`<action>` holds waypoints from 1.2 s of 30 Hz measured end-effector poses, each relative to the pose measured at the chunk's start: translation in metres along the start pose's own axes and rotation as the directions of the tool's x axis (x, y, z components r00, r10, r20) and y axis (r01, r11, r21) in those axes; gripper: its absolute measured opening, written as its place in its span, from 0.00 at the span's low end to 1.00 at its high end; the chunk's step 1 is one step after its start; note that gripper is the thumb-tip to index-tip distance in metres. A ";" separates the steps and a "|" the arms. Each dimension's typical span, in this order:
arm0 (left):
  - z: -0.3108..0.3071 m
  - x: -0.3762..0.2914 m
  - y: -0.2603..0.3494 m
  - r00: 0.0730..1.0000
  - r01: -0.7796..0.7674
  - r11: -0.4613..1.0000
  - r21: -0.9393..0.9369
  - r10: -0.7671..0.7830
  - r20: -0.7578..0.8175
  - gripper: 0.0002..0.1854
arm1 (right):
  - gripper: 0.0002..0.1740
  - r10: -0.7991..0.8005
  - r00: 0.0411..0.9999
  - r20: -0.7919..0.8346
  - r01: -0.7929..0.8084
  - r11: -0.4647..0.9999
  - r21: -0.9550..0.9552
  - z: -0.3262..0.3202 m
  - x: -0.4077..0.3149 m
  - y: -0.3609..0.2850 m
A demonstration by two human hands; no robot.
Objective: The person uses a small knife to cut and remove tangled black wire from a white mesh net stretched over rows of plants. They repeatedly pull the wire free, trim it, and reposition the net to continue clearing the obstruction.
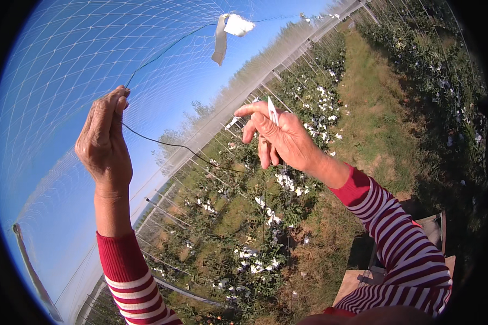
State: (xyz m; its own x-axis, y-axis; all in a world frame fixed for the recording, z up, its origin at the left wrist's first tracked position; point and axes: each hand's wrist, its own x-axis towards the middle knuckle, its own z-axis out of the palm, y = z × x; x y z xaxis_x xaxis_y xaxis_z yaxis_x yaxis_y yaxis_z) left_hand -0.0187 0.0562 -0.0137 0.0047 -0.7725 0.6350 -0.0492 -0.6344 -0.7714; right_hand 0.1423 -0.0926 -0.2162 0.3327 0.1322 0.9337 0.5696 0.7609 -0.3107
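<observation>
My left hand [105, 142] is raised on the left, its thumb and fingers pinched on a thin dark green cord [162, 53] at the white mesh netting [65, 61]. A loose length of dark cord [183, 146] trails from below that hand toward the lower right; its far end is lost against the trees. In my right hand [286, 136], a slim white pointed tool [273, 110], which looks like a netting needle, is held between thumb and index finger. The other fingers curl downward. Higher up, a white strip [219, 42] and a crumpled white piece [238, 25] hang at the cord.
Below stand rows of leafy trees [264, 243] dotted with white pieces. A grassy lane [382, 109] runs along the right. Under my right arm is a wooden board [349, 280] beside a metal frame. A post [32, 268] meets the netting at left.
</observation>
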 end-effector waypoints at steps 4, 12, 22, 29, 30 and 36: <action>0.003 0.008 0.015 0.997 0.068 0.966 -0.249 -0.073 -0.010 0.05 | 0.13 0.232 0.884 -0.405 -0.230 0.972 0.053 -0.068 0.048 0.021; -0.007 -0.003 0.021 0.999 0.038 0.993 -0.112 -0.038 0.004 0.05 | 0.13 -0.389 0.912 0.128 0.379 0.680 -0.628 -0.033 0.091 -0.045; -0.008 0.004 0.028 0.996 0.083 0.985 -0.154 -0.077 0.047 0.05 | 0.18 -0.554 0.830 0.071 0.300 0.336 -0.893 -0.080 0.163 0.004; -0.010 0.002 0.025 0.992 0.122 0.974 -0.190 -0.114 0.057 0.05 | 0.15 -0.510 0.848 0.144 0.283 0.207 -0.936 -0.089 0.179 -0.003; -0.011 0.002 0.025 0.992 0.121 0.976 -0.183 -0.114 0.051 0.05 | 0.09 -0.668 0.739 0.088 0.390 0.317 -0.865 -0.086 0.181 0.002; -0.005 0.010 0.022 0.996 0.083 0.983 -0.166 -0.086 -0.006 0.05 | 0.12 -0.734 0.655 0.178 0.473 0.214 -0.855 -0.103 0.179 0.000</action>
State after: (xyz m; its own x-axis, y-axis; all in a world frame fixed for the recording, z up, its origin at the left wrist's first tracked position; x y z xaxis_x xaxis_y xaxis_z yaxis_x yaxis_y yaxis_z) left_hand -0.0250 0.0350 -0.0244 0.0024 -0.7151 0.6990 -0.2133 -0.6833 -0.6983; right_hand 0.2792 -0.1344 -0.0671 -0.3343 -0.3587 0.8715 0.9217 -0.3174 0.2229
